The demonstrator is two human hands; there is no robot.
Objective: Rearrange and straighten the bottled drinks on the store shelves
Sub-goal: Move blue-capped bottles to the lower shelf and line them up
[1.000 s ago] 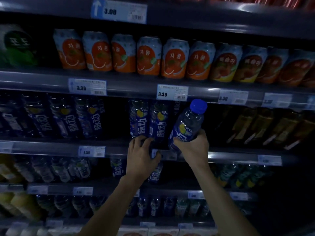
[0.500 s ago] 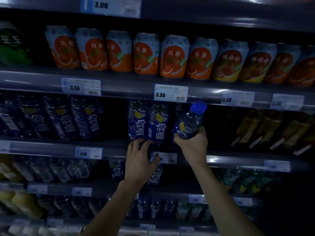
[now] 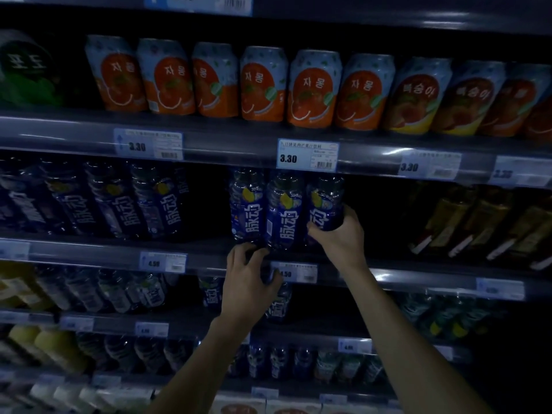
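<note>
Dim store shelves (image 3: 209, 249), tags (image 3: 307, 155) reading 3.30. Right hand (image 3: 340, 237) clasps a blue 脉动 bottle (image 3: 324, 204) upright; left hand (image 3: 248, 282), fingers curled, touches a neighbouring bottle's (image 3: 248, 210) base.

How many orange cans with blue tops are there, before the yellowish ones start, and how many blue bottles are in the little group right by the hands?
Orange cans: 6
Blue bottles in that group: 3
Total: 9

Price tags (image 3: 307, 155) on shelf rail: "3.30". Lower rail tag (image 3: 162, 262): "4.50". Blue bottles (image 3: 285, 212): "脉动". Orange cans (image 3: 313, 89): "자몽". Peach cans (image 3: 416, 98): "복숭아".
</note>
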